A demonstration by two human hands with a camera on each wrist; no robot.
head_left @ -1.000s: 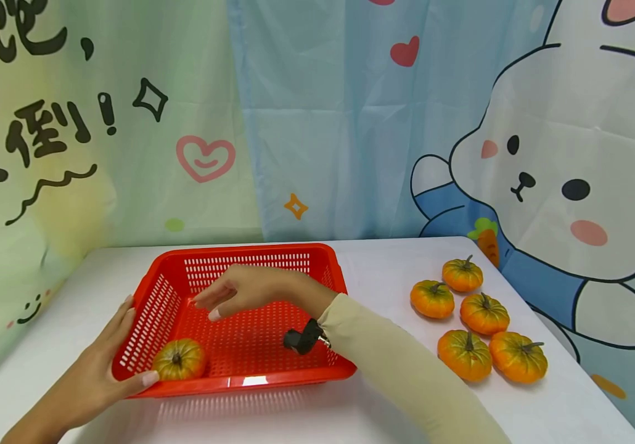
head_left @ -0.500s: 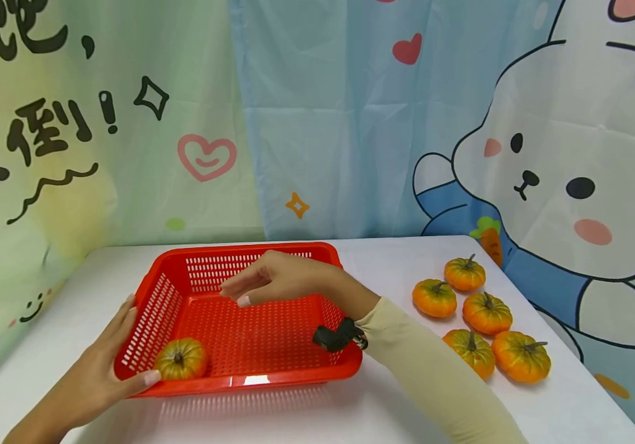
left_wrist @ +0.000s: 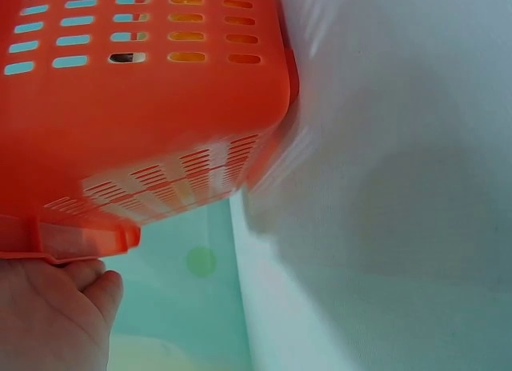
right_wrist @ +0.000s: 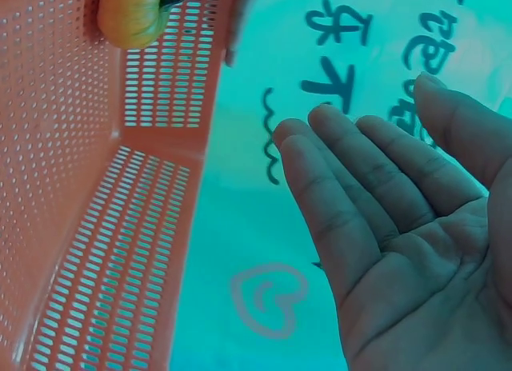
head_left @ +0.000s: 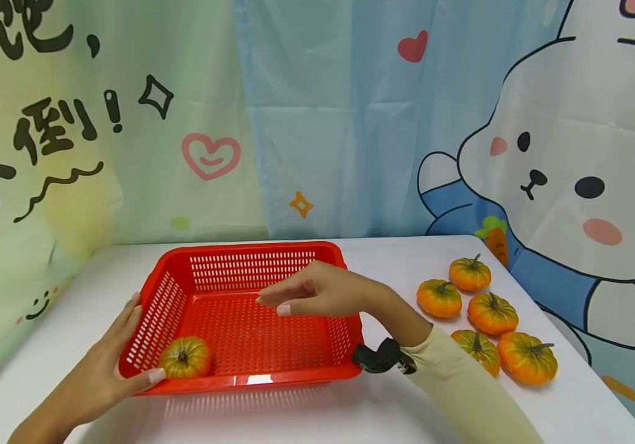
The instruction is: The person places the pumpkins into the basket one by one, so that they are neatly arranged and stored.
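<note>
Ribs ran out from the dark stem of the small pumpkin [head_left: 186,357] lying inside the red basket [head_left: 295,377], on its floor at the near-left corner. Its skin was glossy, orange toward the right and dull yellow-green around the stem, which faced the head camera. Another 5 pumpkins [head_left: 493,313] sat outside the basket to its right, grouped close together on the white table [head_left: 395,419]; these were brighter orange with green streaks and short, greenish-brown stems. The basket itself was shiny plastic, its walls pierced by rows of slots.

The left hand [head_left: 104,371] held the basket at the near-left corner, thumb on the near rim and 4 fingers lying along the left rim. The right hand [head_left: 323,293] hovered above the basket's right half, palm down, its fingers extended and loosely side by side, the thumb apart below them.

The pale sleeve [head_left: 467,382] covered part of 1 pumpkin, the nearest to the basket's near-right corner. Whether the left thumb touched the pumpkin inside the basket could not be told. From the left wrist, that pumpkin was only yellow-orange patches behind the basket's slots, and the rim hid part of the fingers. From the right wrist, the top edge cut it off, and a blue-green cast dulled the colours around the basket.
</note>
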